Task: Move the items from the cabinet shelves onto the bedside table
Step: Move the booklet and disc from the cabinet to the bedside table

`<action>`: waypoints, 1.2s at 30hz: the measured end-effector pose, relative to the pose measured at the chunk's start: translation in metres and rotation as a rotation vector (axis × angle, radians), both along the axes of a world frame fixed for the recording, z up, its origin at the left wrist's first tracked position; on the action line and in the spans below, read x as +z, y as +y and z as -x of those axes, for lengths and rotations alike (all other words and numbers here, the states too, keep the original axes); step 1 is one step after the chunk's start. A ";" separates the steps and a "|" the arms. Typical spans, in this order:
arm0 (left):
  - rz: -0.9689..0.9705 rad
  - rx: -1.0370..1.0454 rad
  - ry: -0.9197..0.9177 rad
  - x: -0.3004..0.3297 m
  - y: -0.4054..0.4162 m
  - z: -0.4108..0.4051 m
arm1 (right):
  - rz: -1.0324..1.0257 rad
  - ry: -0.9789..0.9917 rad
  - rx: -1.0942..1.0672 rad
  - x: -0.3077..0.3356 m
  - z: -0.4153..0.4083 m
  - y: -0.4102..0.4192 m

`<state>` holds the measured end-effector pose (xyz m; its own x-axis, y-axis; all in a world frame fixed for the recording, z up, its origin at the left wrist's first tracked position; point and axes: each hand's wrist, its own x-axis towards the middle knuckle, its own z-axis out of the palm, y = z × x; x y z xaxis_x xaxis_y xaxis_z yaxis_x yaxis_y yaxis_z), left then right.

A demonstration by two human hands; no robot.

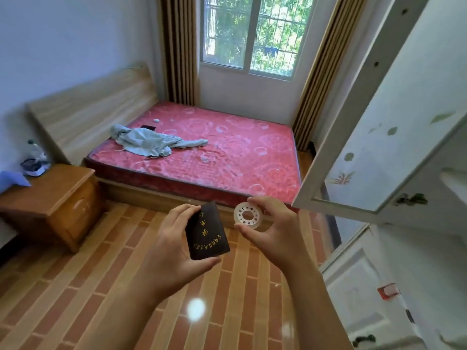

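Observation:
My left hand (174, 238) grips a small dark booklet (207, 233) with gold lettering, held upright between thumb and fingers. My right hand (275, 231) pinches a white roll of tape (248, 215) with its round face toward me. Both hands hover over the floor in front of the bed. The wooden bedside table (60, 193) stands at the left, well away from both hands. The white cabinet's open door (394, 117) swings out at the right.
On the bedside table are a bottle (34, 150), a dark bundle and something blue (12, 179). A red mattress (227, 152) with a grey garment (149, 141) lies ahead. Brick-patterned floor (101, 286) spreads between me and the table.

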<state>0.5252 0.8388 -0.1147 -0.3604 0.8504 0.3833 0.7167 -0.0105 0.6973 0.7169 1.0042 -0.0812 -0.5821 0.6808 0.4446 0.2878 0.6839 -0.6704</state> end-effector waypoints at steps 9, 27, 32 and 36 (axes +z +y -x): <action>0.064 0.281 0.055 -0.009 -0.023 0.028 | 0.046 0.034 0.278 -0.014 0.080 0.026; 0.030 0.376 0.061 -0.004 -0.026 0.200 | 0.010 0.020 0.369 -0.002 0.259 0.017; 0.019 0.363 0.064 0.002 -0.035 0.263 | -0.011 0.007 0.323 0.008 0.312 0.005; 0.018 0.370 0.050 0.005 -0.054 0.320 | -0.015 -0.012 0.325 0.013 0.366 -0.018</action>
<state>0.2056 0.7853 -0.1101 -0.6259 0.6729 0.3943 0.7028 0.2675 0.6592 0.3506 0.9867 -0.0683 -0.7731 0.4518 0.4453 0.0605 0.7513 -0.6572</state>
